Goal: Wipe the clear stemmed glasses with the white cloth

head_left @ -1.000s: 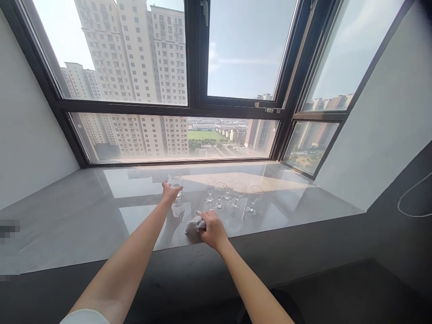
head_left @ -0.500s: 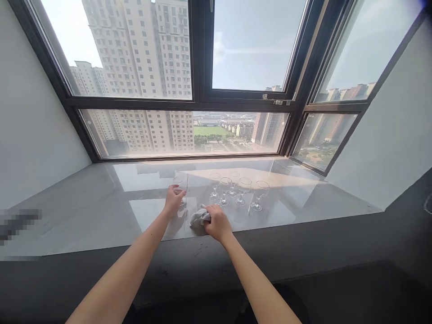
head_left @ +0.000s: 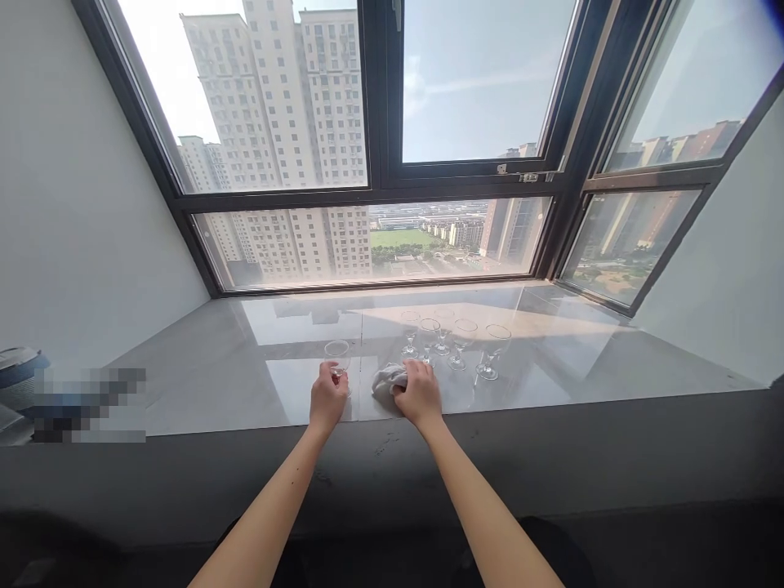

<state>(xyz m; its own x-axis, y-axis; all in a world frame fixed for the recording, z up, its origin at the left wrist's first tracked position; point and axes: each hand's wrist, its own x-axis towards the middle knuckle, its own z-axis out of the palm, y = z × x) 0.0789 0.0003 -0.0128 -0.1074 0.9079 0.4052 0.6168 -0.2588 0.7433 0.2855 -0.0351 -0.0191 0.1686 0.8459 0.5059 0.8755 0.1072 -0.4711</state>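
Now the left hand [head_left: 327,400] has its fingers clamped on a stemmed glass [head_left: 337,357] standing on the window ledge [head_left: 202,384]; at its 3 o'clock, the right hand [head_left: 420,394] grips a white cloth [head_left: 387,378]; five glasses [head_left: 456,343] stand beyond.

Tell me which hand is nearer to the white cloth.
Right. The right hand grips the white cloth on the sill; the left hand, apart to its left, holds a wine glass.

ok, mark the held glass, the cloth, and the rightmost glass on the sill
held glass [head_left: 336,353], head view, on its bowl
cloth [head_left: 385,379], head view, bare left fold
rightmost glass [head_left: 497,335], head view, on its bowl
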